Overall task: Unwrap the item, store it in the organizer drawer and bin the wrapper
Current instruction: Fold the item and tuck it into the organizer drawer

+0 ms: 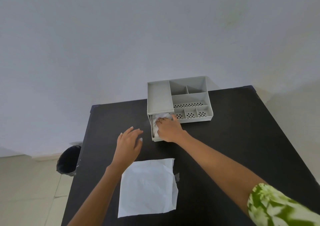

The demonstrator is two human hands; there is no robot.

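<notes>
the storing step was judged to be in hand. the right hand (pixel 168 130) was reached into the pulled-out drawer (pixel 154 140) of the grey organizer (pixel 160 97), its fingers pressed down on a crumpled white item (pixel 161 117) that lay inside the drawer, partly under the palm and partly beyond the fingertips. whether the item was pinched or merely pushed flat could not be told, since the fingers were curled over it. the left hand (pixel 129 141) was held loose and spread, grasping nothing, just to the left of the drawer and a little above the dark table (pixel 233 139).

the wrapper (pixel 149 187), a flat white sheet, was left spread on the table nearer the body than both hands, between the two forearms, with a scrap of clear tape (pixel 176 177) at its right edge. a dark bin (pixel 68 160) was seen on the floor beyond the table's left edge, well to the left of the left hand.

the next move was judged to call for the right hand to be drawn out and the drawer pushed shut. the wrapper would then have to be gathered and carried leftward to the bin; being thin and flat, it would probably need to be lifted by an edge.
</notes>
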